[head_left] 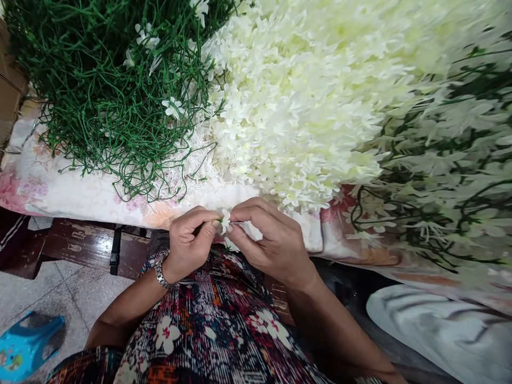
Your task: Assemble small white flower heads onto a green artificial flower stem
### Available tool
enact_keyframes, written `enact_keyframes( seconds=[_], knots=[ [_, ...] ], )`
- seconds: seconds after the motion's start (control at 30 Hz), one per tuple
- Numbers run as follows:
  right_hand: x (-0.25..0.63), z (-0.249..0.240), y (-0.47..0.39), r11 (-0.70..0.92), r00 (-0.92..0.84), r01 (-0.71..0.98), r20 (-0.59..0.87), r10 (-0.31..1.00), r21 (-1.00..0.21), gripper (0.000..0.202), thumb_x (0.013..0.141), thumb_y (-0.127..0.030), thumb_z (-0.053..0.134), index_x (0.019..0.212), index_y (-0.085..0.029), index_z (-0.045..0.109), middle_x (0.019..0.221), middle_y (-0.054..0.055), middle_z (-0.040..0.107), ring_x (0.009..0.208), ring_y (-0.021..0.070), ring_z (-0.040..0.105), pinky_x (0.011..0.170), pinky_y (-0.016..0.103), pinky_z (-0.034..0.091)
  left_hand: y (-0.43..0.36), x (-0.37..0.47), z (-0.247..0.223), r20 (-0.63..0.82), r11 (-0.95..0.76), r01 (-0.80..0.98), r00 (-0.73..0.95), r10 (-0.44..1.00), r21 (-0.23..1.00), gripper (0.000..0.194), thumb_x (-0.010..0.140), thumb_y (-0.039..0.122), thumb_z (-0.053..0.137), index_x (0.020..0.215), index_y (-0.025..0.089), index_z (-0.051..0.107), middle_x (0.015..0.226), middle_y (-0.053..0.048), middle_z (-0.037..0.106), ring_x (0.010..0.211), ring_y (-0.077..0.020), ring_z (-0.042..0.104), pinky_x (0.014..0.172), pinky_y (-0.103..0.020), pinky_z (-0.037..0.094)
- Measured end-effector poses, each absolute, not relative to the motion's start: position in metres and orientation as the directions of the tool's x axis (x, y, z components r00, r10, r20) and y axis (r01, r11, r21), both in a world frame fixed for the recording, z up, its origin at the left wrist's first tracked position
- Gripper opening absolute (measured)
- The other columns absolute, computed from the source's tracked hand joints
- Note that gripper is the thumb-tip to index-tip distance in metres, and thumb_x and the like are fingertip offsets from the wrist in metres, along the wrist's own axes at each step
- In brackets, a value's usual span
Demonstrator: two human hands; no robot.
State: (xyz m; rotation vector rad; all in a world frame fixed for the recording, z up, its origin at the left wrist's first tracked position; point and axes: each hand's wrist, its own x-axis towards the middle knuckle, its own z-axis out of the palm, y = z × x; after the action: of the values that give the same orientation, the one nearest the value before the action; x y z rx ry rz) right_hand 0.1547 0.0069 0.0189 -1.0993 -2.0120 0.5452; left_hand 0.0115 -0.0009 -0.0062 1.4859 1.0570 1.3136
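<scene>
Both hands meet over the near edge of the cloth, with a small white flower (225, 220) between their fingertips. My left hand (194, 234), with a metal watch on the wrist, pinches the flower's green base. My right hand (274, 234) pinches a thin pale piece at the flower's other side, thumb against index finger. Beyond them lies a big pile of loose white flowers (296, 106). A heap of green plastic stems (108, 85) is at the upper left, a few white flowers among it.
Assembled white flowers on green stems (452, 176) spread at the right. The floral cloth (80, 192) covers the work surface. A wooden bench (88, 245) and blue stool (30, 341) are lower left, a cardboard box (10, 85) far left, and grey-white fabric (436, 325) lower right.
</scene>
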Motion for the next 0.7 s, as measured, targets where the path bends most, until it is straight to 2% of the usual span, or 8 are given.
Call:
enact_keyframes(
  seconds=[0.23,0.7],
  knots=[
    [0.154,0.0161,0.0081,0.414,-0.293,0.447,0.307,0.905,-0.793,0.008,0.072,-0.008,0.049,0.075,-0.015,0.048,0.068,0.0,0.05,0.064,0.008,0.048,0.058,0.022,0.039,-0.0026,0.0162,-0.0096,0.373,-0.375,0.215,0.052,0.926,0.902,0.013,0.074,0.007,0.051,0.082,0.013,0.06,0.061,0.001,0.052,0.056,-0.0074,0.047,0.052,-0.02,0.039],
    [0.1538,0.0092,0.0105,0.454,-0.311,0.467,0.34,0.888,-0.759,0.01,0.072,-0.007,0.048,0.076,-0.016,0.048,0.069,0.001,0.051,0.065,0.0088,0.049,0.058,0.023,0.04,0.0005,0.0183,-0.0067,0.382,-0.388,0.311,0.084,0.921,0.868,0.011,0.074,0.008,0.05,0.076,0.012,0.06,0.059,0.001,0.05,0.055,-0.0071,0.045,0.052,-0.02,0.037]
  ],
)
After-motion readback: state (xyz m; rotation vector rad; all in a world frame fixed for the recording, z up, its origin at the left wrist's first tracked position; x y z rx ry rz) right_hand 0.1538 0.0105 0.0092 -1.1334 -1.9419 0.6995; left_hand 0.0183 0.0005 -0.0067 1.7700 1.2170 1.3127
